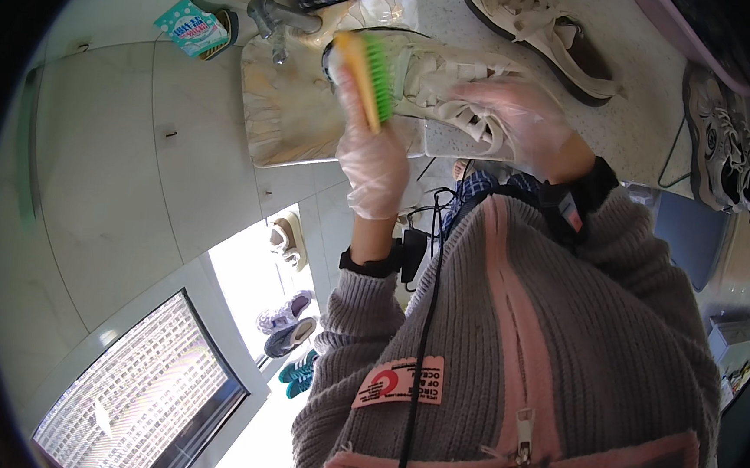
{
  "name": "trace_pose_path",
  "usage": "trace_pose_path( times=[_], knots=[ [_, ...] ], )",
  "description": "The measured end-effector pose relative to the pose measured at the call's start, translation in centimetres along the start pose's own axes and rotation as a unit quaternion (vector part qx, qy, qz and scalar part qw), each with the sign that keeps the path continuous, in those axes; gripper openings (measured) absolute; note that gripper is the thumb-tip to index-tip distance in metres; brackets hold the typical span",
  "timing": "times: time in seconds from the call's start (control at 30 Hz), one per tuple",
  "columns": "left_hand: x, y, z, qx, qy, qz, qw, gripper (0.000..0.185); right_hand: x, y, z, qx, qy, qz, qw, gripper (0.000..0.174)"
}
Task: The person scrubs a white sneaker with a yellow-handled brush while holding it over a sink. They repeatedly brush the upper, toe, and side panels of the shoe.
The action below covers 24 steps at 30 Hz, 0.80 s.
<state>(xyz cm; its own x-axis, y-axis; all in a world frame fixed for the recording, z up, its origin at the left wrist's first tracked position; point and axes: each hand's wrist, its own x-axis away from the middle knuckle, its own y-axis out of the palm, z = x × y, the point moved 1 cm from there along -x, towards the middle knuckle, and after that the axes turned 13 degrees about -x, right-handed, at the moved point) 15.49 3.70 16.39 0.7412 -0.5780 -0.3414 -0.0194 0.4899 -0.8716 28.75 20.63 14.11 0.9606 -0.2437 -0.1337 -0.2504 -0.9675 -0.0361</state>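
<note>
My left hand (373,165), in a clear plastic glove, grips a scrubbing brush (363,76) with a yellow back and green bristles. The brush is blurred and held over the toe end of a white lace-up shoe (422,74). My right hand (520,117), also gloved and slightly blurred, is on the shoe near its laces and heel end. The shoe spans the edge between the marble-patterned sink (298,124) and the speckled countertop (642,142). Whether the bristles touch the shoe cannot be told.
A grey faucet (279,22) reaches over the sink. Another off-white shoe (545,37) lies on the counter, with grey sneakers (724,141) farther right beside a pink basin (695,35). A teal packet (193,29) sits on the ledge. A black cable (427,322) hangs across my front.
</note>
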Motion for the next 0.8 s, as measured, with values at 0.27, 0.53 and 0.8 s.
trace_pose_path(
  times=[0.27, 0.53, 0.8],
  knots=[
    [2.1, 0.1, -2.1, 0.067, -0.07, 0.043, 0.994, 0.077, -0.2, 0.0, -0.3, -0.241, 0.097, 0.07, 0.963, 0.03],
    [1.9, -0.5, 0.5, -0.09, 0.07, 0.025, 0.993, 0.085, -0.9, -1.3, -0.1, -0.242, 0.041, 0.025, 0.969, 0.036],
    [0.9, -0.9, -0.5, -0.129, 0.126, 0.02, 0.983, 0.082, 0.1, -1.1, 0.9, -0.098, -0.235, -0.027, 0.967, 0.044]
  ],
)
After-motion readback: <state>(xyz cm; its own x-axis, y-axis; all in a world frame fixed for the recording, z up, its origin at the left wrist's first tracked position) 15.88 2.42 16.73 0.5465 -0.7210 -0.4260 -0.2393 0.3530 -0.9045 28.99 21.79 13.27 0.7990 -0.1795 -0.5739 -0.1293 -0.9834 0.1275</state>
